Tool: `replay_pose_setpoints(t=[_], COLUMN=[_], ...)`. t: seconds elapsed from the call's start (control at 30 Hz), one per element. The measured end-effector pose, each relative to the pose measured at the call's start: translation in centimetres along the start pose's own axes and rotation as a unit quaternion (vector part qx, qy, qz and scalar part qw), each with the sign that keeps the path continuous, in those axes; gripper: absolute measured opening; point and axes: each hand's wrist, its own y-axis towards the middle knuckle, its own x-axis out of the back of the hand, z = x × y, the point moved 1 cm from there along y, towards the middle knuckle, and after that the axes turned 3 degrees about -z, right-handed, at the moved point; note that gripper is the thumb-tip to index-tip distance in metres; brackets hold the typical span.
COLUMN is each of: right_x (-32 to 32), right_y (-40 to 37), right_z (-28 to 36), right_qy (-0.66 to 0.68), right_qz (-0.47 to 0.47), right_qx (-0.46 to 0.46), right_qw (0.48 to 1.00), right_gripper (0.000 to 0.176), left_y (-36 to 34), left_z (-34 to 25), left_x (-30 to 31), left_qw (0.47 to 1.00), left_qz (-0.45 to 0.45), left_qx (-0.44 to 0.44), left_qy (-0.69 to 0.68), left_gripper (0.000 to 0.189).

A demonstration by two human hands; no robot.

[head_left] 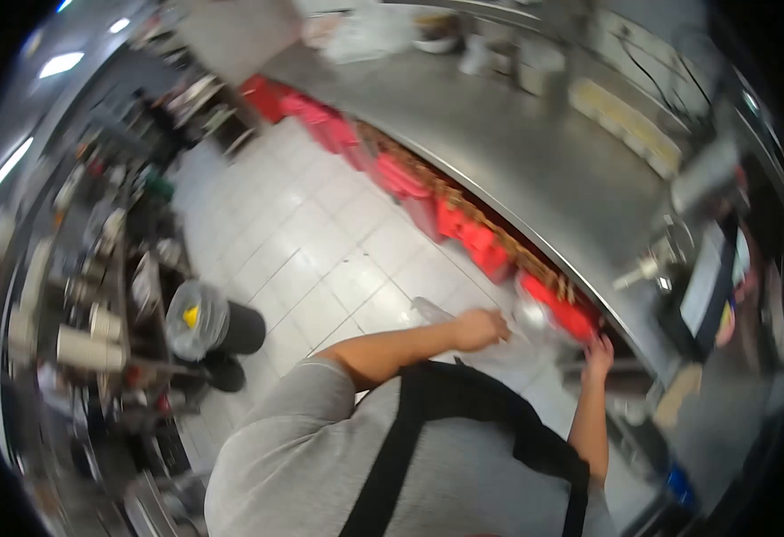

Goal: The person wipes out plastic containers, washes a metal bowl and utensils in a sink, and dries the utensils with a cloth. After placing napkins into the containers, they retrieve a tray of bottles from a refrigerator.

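Note:
My left hand (481, 329) is closed, its fingers curled at a clear plastic bag (530, 320) that spreads over the floor side of the counter. The grip itself is blurred. My right hand (599, 356) is raised at the near end of a red bin (564, 309) under the counter edge, its fingers touching or very near the rim. Blur hides whether those fingers pinch anything. Part of the clear plastic lies between the two hands, in front of the red bin.
A long steel counter (499, 152) runs above several red bins (401, 179). On it stand a row of pale containers (625, 125) and a metal cylinder (707, 174). A grey bin with a clear liner (197, 322) stands on the tiled floor (320, 242) at left, beside crowded shelves.

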Motion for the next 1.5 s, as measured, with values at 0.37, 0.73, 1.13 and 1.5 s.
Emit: replay_pose_setpoints(t=[0.37,0.73,1.13,1.5], right_x=[-1.0,2.9,2.8,1.8], right_y=[-1.0,2.6,6.3,7.1], right_z=[7.6,5.9,-3.1,-2.0], right_qy=[-0.592,-0.51,-0.03,0.155], right_qz=[-0.039,0.072,0.075,0.177], right_qx=[0.391,0.487,-0.006,-0.09], right_qw=[0.704,0.705,0.997,0.968], right_gripper=[0.028,0.015,0.031,0.028], left_y=[-0.2,0.9,-0.4,0.1], left_z=[-6.3,-8.6,-12.4,-13.7], left_x=[-3.0,-5.7,-6.0,-4.1], left_qw=[0.984,0.964,0.944,0.948], left_qz=[0.101,0.029,-0.013,0.03], left_qx=[0.13,0.258,0.303,0.264], left_qy=[0.073,-0.062,-0.127,-0.173], left_gripper=[0.029,0.028,0.013,0.022])
